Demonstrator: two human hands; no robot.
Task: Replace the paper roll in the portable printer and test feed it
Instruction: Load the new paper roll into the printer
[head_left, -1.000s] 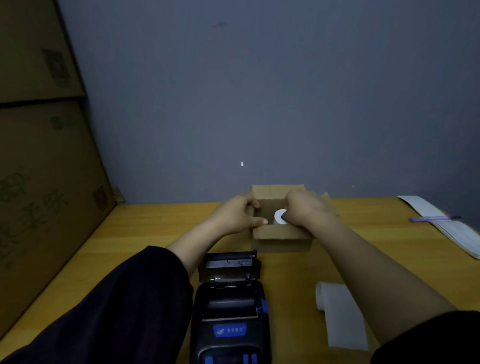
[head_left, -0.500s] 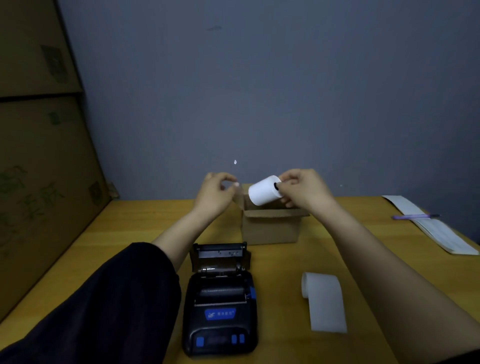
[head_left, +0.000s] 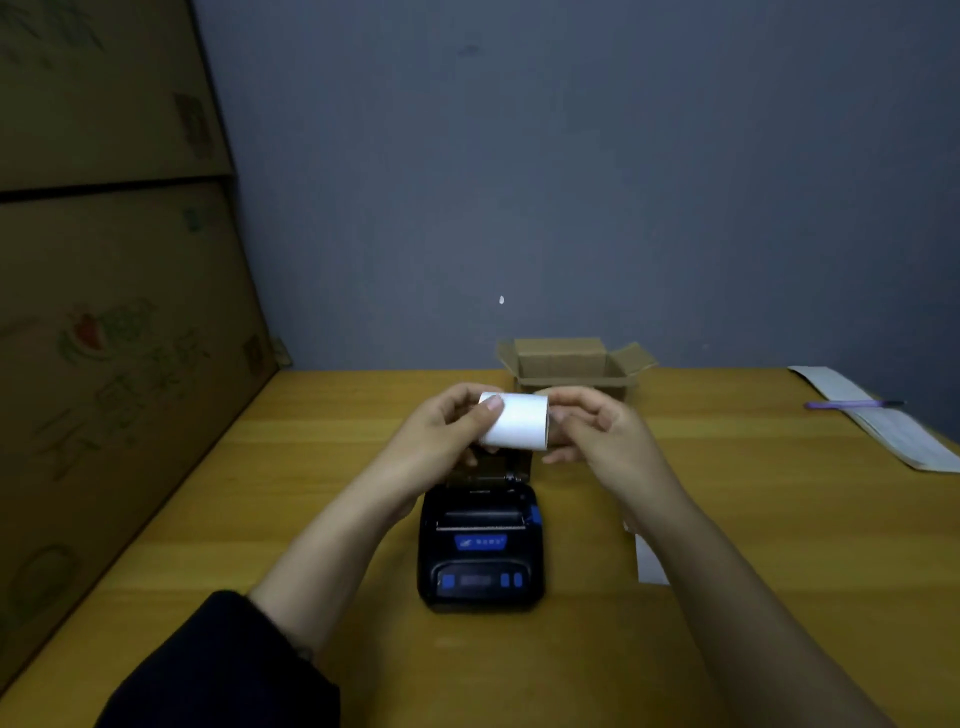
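Note:
A white paper roll (head_left: 514, 421) is held in the air between both hands, just above the raised lid of the printer. My left hand (head_left: 441, 431) grips its left end with the thumb on top. My right hand (head_left: 597, 431) pinches its right end. The black portable printer (head_left: 480, 545) with blue buttons sits on the wooden table (head_left: 753, 519) below the hands, lid open and the paper bay showing. The lid is mostly hidden by the roll and my left hand.
A small open cardboard box (head_left: 571, 366) stands behind the hands near the wall. A used strip of white paper (head_left: 649, 564) lies right of the printer, partly under my right forearm. Printed sheets (head_left: 883, 421) and a purple pen (head_left: 852, 404) lie at far right. Large cartons (head_left: 104, 338) line the left side.
My right hand lifted the roll out of the cardboard box and brought it toward me over the printer. My left hand left the box and took hold of the roll's left end.

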